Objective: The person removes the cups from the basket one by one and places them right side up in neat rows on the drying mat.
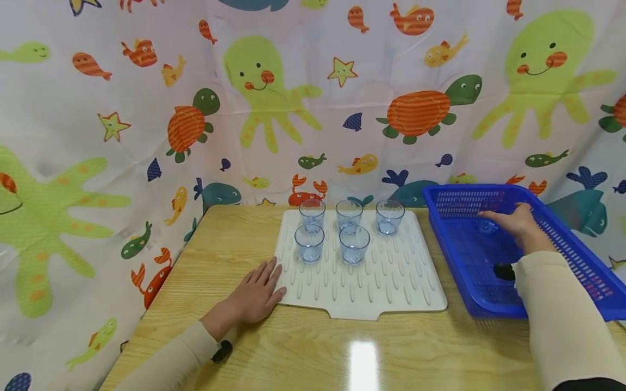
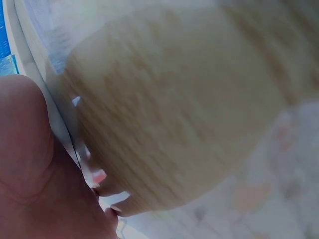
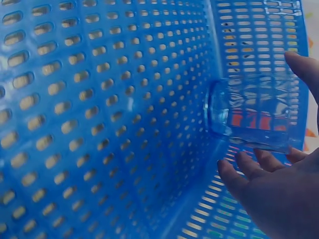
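My right hand [image 1: 522, 224] reaches into the blue basket [image 1: 464, 296], thumb and fingers spread about a clear glass [image 3: 251, 114]. In the right wrist view, the glass stands on the basket floor, fingertips close to its side and the thumb apart near its rim. My left hand [image 1: 254, 296] lies with fingers extended at the left edge of a white ridged draining board [image 1: 362, 293]. Several clear glasses stand on the board's far half, among them a front-left glass [image 1: 309, 244] and a back-right glass [image 1: 389, 218]. The left wrist view is blurred, showing part of the left hand [image 2: 30, 164].
The board and basket sit side by side on a wooden table [image 1: 274, 353]. Behind and to the left hangs a curtain [image 1: 303, 70] printed with sea animals. The basket's perforated walls rise around the right hand.
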Action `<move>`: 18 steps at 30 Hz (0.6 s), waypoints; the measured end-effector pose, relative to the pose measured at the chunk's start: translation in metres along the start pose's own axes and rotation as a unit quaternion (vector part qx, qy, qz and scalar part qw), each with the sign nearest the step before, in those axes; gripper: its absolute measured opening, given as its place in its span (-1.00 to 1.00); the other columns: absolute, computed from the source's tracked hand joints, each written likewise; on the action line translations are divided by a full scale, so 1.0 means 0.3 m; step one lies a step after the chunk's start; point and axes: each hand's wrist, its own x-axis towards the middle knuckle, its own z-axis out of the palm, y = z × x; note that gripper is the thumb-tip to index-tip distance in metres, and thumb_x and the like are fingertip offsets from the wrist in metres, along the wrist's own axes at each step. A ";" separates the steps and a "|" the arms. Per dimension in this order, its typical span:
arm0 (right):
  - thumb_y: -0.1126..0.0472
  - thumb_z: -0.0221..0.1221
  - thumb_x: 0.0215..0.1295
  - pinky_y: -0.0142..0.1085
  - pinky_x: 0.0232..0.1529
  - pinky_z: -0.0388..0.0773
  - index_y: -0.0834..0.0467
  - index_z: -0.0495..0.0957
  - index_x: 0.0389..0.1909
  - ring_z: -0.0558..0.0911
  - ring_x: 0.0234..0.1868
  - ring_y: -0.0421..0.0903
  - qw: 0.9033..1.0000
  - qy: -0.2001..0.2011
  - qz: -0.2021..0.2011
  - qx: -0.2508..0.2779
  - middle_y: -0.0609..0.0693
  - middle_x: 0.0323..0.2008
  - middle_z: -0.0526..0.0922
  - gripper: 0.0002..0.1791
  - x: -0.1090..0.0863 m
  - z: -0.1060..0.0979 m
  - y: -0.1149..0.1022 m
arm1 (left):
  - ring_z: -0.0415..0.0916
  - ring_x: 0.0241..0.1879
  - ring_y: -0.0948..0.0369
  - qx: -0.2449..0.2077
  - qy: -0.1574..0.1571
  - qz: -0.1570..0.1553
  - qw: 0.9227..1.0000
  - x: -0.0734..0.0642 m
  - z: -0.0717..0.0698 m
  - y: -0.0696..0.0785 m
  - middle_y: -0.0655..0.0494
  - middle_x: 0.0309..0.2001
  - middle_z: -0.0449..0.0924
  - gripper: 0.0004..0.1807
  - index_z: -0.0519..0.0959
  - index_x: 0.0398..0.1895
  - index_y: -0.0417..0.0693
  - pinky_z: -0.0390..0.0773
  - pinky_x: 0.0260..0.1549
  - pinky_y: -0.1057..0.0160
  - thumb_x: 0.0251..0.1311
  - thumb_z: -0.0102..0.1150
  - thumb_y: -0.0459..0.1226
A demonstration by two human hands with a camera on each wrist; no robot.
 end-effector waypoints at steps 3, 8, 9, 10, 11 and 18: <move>-0.37 0.13 0.35 0.44 0.38 -0.11 0.48 -0.60 0.50 -0.24 0.47 0.63 1.000 0.006 0.019 0.003 0.60 0.49 -0.46 0.39 -0.002 0.011 0.017 | -0.30 0.63 -0.07 -0.006 0.001 0.002 1.000 0.000 0.003 0.007 0.01 0.68 -0.36 -0.19 -0.16 0.69 -0.01 -0.09 0.51 -0.21 0.59 -0.47 0.23; -0.38 0.13 0.35 0.44 0.37 -0.04 0.50 -0.52 0.51 -0.16 0.48 0.63 0.999 0.019 0.031 0.006 0.61 0.50 -0.39 0.37 -0.012 0.011 0.031 | -0.30 0.63 -0.06 -0.006 0.002 0.005 1.000 0.003 0.011 0.015 0.02 0.68 -0.36 -0.19 -0.16 0.69 -0.01 -0.11 0.52 -0.20 0.59 -0.46 0.23; -0.38 0.13 0.35 0.44 0.37 -0.03 0.51 -0.50 0.51 -0.14 0.47 0.63 0.999 0.018 0.031 0.007 0.61 0.50 -0.37 0.36 -0.013 0.009 0.032 | -0.31 0.64 -0.05 -0.004 0.000 0.004 1.000 0.004 0.012 0.015 0.02 0.68 -0.37 -0.19 -0.17 0.69 0.00 -0.11 0.52 -0.19 0.59 -0.47 0.23; -0.37 0.11 0.37 0.44 0.36 0.00 0.51 -0.51 0.51 -0.10 0.47 0.64 0.999 0.015 0.032 0.006 0.62 0.50 -0.35 0.35 -0.015 0.007 0.033 | -0.31 0.64 -0.05 -0.005 0.001 0.004 1.000 0.004 0.013 0.015 0.02 0.68 -0.37 -0.19 -0.17 0.69 0.00 -0.11 0.52 -0.19 0.59 -0.46 0.23; -0.38 0.11 0.36 0.44 0.35 0.01 0.52 -0.51 0.51 -0.07 0.46 0.64 0.999 0.009 0.032 0.005 0.63 0.49 -0.34 0.35 -0.015 0.005 0.033 | -0.31 0.64 -0.05 -0.004 -0.001 0.004 1.000 0.004 0.014 0.015 0.03 0.68 -0.37 -0.20 -0.17 0.69 0.00 -0.12 0.52 -0.19 0.59 -0.47 0.23; -0.43 0.10 0.33 0.45 0.32 0.08 0.53 -0.50 0.51 0.10 0.40 0.66 1.000 -0.009 0.008 -0.007 0.64 0.49 -0.34 0.39 -0.007 -0.029 0.013 | -0.32 0.64 -0.05 -0.005 -0.007 0.001 1.000 0.002 0.001 0.014 0.03 0.68 -0.39 -0.19 -0.18 0.69 0.01 -0.11 0.52 -0.20 0.58 -0.49 0.25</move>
